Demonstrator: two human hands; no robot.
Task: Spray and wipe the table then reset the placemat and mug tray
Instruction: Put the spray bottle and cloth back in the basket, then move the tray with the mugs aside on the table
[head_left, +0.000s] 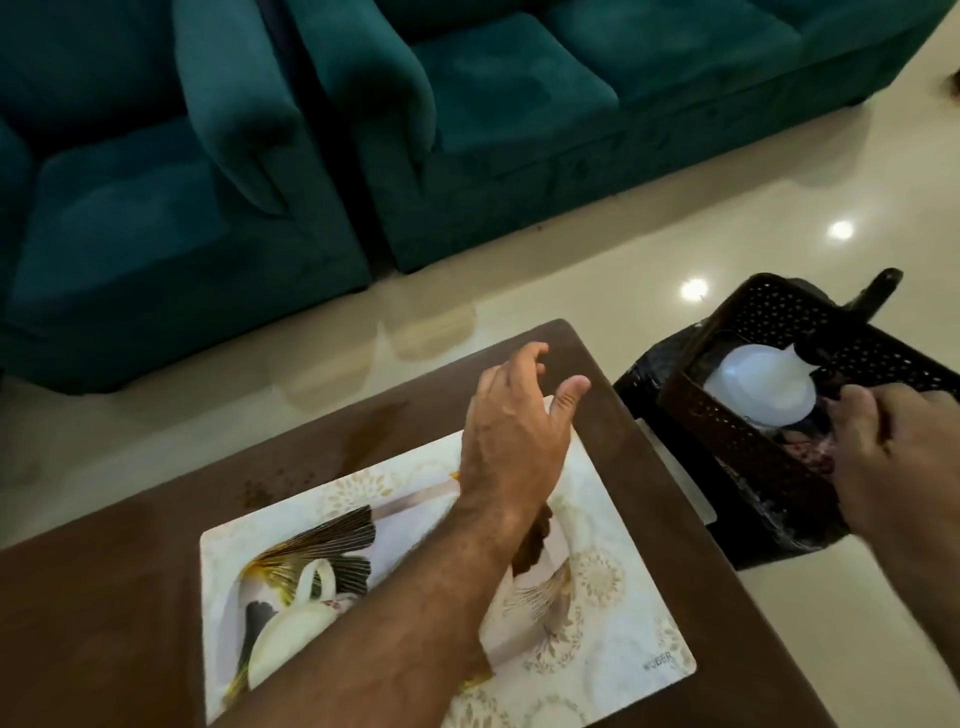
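Placemat (597, 613) lies flat on the dark wood table (104, 623), low centre, bird-and-feather print on pale floral ground. Small grey lettering at its 4 o'clock corner reads roughly "WOBER"; first letters too blurred to be sure. Left forearm crosses the mat diagonally; left hand (511, 431) hangs over the mat's far corner toward 1 o'clock, fingers spread and lightly curled, thumb apart, gripping nothing. Wet-looking patch (374, 431) on the table at 11 o'clock of the mat.

Right hand (893, 457) at 3 o'clock, off the table edge, fingers closed on the near rim of a dark perforated basket-style tray (727, 441), tilted, above a black stool or stand. Inside it a white rounded item (758, 384), cannot tell what. No mug identifiable.

Beyond: glossy cream floor tiles (675, 234) with lamp reflections, teal velvet sofas (467, 104) at 12 o'clock.
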